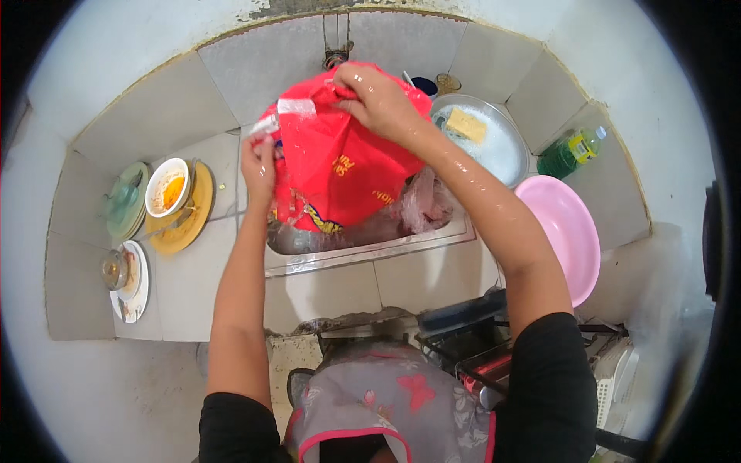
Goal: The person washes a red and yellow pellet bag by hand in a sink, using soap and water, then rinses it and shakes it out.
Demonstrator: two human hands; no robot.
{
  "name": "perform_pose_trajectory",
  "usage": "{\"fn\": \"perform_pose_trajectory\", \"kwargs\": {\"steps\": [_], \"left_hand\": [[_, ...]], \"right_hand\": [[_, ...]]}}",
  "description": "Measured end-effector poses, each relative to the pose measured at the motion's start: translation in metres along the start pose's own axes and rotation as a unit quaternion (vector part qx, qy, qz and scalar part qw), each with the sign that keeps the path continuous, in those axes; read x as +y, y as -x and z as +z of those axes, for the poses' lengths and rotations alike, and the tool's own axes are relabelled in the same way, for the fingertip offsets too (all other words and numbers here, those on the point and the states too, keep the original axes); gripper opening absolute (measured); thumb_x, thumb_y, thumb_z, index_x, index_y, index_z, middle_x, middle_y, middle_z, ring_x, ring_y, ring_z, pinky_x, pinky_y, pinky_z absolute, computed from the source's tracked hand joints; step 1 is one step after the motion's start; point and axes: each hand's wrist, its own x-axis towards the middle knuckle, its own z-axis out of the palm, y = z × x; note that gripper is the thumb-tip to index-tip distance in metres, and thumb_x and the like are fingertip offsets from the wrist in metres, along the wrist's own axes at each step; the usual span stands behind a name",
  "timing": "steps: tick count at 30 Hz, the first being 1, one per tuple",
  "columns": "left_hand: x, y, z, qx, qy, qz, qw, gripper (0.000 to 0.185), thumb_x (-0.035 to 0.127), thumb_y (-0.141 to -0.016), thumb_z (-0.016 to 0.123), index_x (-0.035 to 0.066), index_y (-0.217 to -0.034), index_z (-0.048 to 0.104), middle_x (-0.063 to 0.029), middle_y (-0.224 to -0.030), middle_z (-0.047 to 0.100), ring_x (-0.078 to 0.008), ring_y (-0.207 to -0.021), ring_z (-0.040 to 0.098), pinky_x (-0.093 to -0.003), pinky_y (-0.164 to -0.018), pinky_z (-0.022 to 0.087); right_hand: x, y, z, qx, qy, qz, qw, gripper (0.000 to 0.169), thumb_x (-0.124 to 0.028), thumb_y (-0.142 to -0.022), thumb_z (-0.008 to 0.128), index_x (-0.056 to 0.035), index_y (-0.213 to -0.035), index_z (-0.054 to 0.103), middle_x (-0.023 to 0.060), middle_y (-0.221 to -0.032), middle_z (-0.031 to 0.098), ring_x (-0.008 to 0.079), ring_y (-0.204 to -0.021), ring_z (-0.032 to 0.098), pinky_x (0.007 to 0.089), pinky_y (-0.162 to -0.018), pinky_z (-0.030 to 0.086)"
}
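Note:
A wet red plastic bag with printed writing is spread out above the metal sink, covering much of the basin. My left hand pinches its left edge. Higher up, my right hand grips the upper part of the bag, and water drops glisten on both hands and the right forearm. Crumpled clear plastic lies at the sink's right end, below my right forearm. Behind the bag, the faucet is mostly hidden.
Right of the sink are a basin of suds with a yellow sponge, a green liquid bottle and a pink plastic basin. Used dishes stand at left: a white bowl on a yellow plate, green plates and a white plate.

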Motion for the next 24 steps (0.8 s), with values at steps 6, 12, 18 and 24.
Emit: {"fn": "perform_pose_trajectory", "kwargs": {"steps": [6,12,18,24], "left_hand": [[0.062,-0.05,-0.012,0.014,0.063,-0.018,0.998,0.019,0.019,-0.083,0.055,0.0,-0.082,0.054,-0.0014,-0.052,0.049,-0.0076,-0.045,0.047,-0.0216,-0.046,0.039],[0.08,-0.075,-0.007,-0.016,0.166,0.029,0.986,0.02,0.02,-0.083,0.054,0.0,-0.078,0.054,-0.0027,-0.054,0.05,-0.0092,-0.047,0.048,-0.0219,-0.047,0.039],[0.034,-0.061,-0.025,-0.042,-0.061,-0.023,0.997,0.023,0.025,-0.086,0.049,0.002,-0.085,0.055,-0.006,-0.064,0.055,-0.0108,-0.056,0.053,-0.0236,-0.055,0.042],[0.031,-0.041,-0.068,-0.133,-0.007,-0.297,0.945,0.071,0.059,-0.084,0.03,0.012,-0.136,0.017,-0.0146,-0.137,0.026,-0.0281,-0.127,0.022,-0.0405,-0.103,0.016]], "right_hand": [[-0.015,-0.009,-0.051,0.048,0.048,0.009,0.998,0.025,-0.014,-0.069,0.063,-0.0038,-0.088,0.05,0.0137,-0.091,0.054,0.0327,-0.089,0.05,0.0405,-0.073,0.041],[-0.06,-0.044,-0.093,0.031,0.107,-0.013,0.994,0.035,-0.024,-0.085,0.043,-0.0008,-0.109,0.052,0.0198,-0.108,0.052,0.0293,-0.096,0.051,0.0402,-0.081,0.039],[-0.066,-0.03,-0.037,0.124,0.036,-0.114,0.985,0.023,-0.012,-0.065,0.064,-0.0048,-0.085,0.054,0.0124,-0.089,0.054,0.0316,-0.086,0.052,0.0397,-0.073,0.043],[-0.049,0.014,0.043,-0.071,-0.068,-0.082,0.992,0.044,-0.017,-0.065,0.069,-0.0054,-0.104,0.05,0.0147,-0.116,0.044,0.0319,-0.114,0.037,0.0458,-0.093,0.032]]}}
